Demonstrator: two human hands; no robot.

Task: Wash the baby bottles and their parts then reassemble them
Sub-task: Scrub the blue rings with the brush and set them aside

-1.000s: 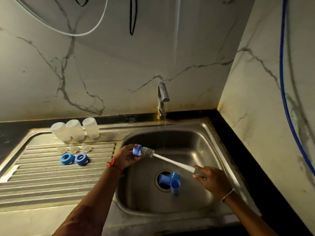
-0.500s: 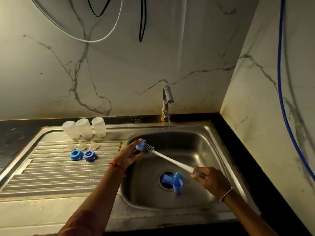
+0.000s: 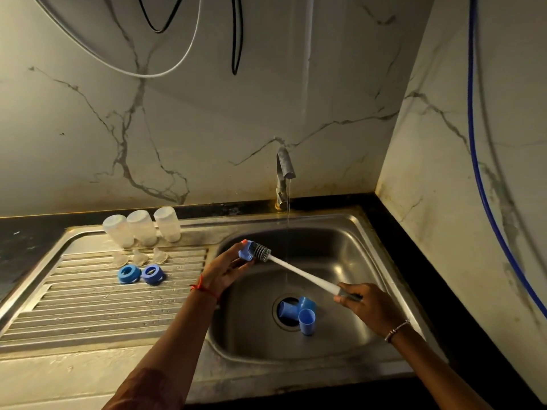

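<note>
The left hand [image 3: 225, 270] is up over the left side of the sink [image 3: 340, 250], and its fingers pinch a blue screw ring [image 3: 245, 253] from a baby bottle. The right hand [image 3: 370, 306] is curled tight round the grey end of a bottle brush [image 3: 302, 273]. The brush has a long white stick, and its grey bristle head pokes right into the ring. A thin line of water runs down from the tap [image 3: 284, 173] just behind the stick. Down in the bottom of the sink, blue caps [image 3: 307, 321] lie in a bunch on the drain hole. On the ridged draining board [image 3: 88, 306] to the left, three clear bottles [image 3: 142, 227] stand upside down in a row at the back. Just in front of them sit three clear teats [image 3: 139, 257], and in front of those lie two blue rings [image 3: 128, 274] side by side. There is a red thread [image 3: 204, 288] on the left wrist and a bead bracelet [image 3: 396, 329] on the right wrist. A blue hose [image 3: 473, 161] hangs down the wall on the right.
</note>
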